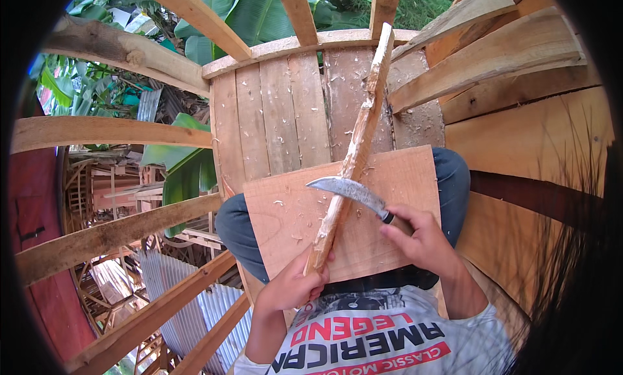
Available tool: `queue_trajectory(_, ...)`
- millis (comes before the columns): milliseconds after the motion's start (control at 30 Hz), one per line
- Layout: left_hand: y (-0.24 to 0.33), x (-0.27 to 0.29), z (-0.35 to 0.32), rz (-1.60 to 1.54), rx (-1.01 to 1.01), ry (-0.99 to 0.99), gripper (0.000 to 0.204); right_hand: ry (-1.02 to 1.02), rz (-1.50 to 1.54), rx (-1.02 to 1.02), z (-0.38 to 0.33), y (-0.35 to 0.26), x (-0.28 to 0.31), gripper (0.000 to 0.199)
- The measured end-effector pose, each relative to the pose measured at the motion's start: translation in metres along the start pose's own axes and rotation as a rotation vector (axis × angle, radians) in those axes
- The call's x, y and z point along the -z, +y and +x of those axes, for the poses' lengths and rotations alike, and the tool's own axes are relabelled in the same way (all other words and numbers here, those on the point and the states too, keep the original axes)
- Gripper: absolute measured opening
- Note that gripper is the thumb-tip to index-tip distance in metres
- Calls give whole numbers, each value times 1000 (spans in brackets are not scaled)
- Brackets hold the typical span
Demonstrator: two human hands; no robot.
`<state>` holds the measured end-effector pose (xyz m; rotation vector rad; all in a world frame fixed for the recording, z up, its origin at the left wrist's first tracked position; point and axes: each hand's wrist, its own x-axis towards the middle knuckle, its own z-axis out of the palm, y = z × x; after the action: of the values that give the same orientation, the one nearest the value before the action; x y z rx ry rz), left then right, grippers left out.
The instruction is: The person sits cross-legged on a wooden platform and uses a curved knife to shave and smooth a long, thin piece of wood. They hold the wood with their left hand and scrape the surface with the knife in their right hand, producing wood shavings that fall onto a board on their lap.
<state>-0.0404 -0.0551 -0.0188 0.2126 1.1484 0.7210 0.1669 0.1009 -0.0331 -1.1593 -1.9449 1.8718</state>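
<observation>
A long wooden stick (354, 156), rough and pale along its carved face, slants from my lap up past the far end of the board. Its near end is wrapped by the fingers of my left hand (295, 285). My right hand (420, 237) grips the dark handle of a curved knife (354, 193). The blade lies across the middle of the stick, its tip pointing left. Whether the edge bites into the wood cannot be made out. Under the stick, a flat wooden board (279, 226) rests over my thighs, with a few shavings on it.
Wood shavings are scattered over the plank floor (276, 109) ahead of me. Wooden slats (117, 235) fan out on the left, and more planks (487, 60) stand at the right. Beyond are banana leaves (259, 15) and corrugated metal sheets (170, 297) lower down.
</observation>
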Motion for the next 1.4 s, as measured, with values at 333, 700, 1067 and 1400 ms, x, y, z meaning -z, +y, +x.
queue_trajectory(333, -7, -1, 1, -46, -18, 34, 33, 504, 19, 77, -4, 21, 19, 30)
queue_trajectory(700, 4, -3, 1, -28, -31, 30, 33, -268, 103, 172, -10, 8, -13, 32)
queue_trajectory(1067, -3, 3, 1, 0, -2, -16, 36, 59, 393, -44, -19, 17, 27, 41)
queue_trajectory(1400, -3, -2, 5, 27, -41, 12, 35, -82, 288, -189, -9, 5, 1, 35)
